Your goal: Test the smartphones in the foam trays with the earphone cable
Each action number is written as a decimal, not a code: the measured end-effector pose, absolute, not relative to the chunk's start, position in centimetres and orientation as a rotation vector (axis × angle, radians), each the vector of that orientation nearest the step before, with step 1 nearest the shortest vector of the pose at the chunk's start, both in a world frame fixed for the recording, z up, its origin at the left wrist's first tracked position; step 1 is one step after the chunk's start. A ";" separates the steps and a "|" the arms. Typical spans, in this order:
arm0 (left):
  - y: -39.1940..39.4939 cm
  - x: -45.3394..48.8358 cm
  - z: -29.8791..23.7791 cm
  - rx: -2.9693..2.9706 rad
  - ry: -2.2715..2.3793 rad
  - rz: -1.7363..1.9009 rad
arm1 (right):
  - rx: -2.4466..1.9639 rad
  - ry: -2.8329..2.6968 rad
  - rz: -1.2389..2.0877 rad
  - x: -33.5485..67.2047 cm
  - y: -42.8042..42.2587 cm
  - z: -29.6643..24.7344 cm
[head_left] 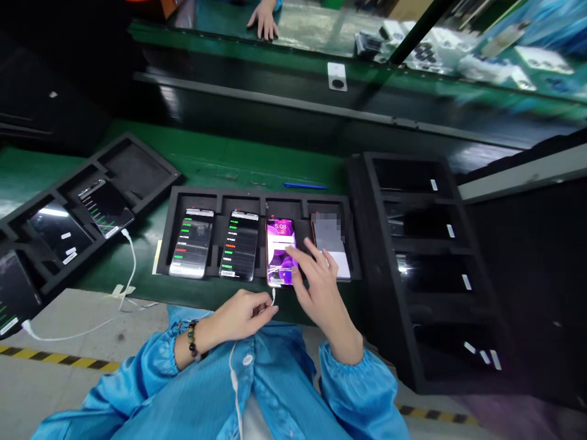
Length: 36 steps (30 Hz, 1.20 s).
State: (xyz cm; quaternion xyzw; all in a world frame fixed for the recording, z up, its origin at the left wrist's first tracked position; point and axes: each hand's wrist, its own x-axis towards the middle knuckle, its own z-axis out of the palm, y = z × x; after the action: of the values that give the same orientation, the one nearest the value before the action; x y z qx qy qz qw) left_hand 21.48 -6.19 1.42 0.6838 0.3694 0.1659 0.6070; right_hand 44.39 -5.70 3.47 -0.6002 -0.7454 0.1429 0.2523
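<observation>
A smartphone with a lit purple screen [281, 235] lies in the third slot of a black foam tray [241, 194] before me. My right hand [321, 284] is over its right edge, fingers spread, the index fingertip at the screen; touching or just above, I cannot tell. Below the phone, my left hand [247, 315] pinches a white earphone cable [235, 380] whose plug end meets the phone's bottom edge. Two phones with dark list screens, one on the far left [192, 244] and another beside it [238, 245], share the tray. In the last slot, a phone with a grey-white screen [339, 263] is partly behind my right hand.
Another foam tray [151, 153] with phones is angled at the left, white charging cables [134, 263] running from it. A stacked tray [447, 244] holds several dark phones at right. A blue pen [305, 186] lies behind the middle tray. Across the bench rests another person's hand [265, 21].
</observation>
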 end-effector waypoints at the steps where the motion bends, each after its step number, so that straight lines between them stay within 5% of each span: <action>1: -6.2 21.5 1.4 1.580 0.851 0.386 | -1.675 -2.006 0.353 44.3 -5.6 3.3; 36: -6.1 21.4 1.1 1.599 0.825 0.496 | -1.780 -1.844 0.281 46.4 -6.6 3.1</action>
State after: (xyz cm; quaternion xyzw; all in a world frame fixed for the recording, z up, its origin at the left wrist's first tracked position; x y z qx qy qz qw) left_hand 21.45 -6.12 1.07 0.6885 0.3550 0.2136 0.5952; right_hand 46.44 -6.61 3.06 -0.6633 -0.6870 0.1046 0.2778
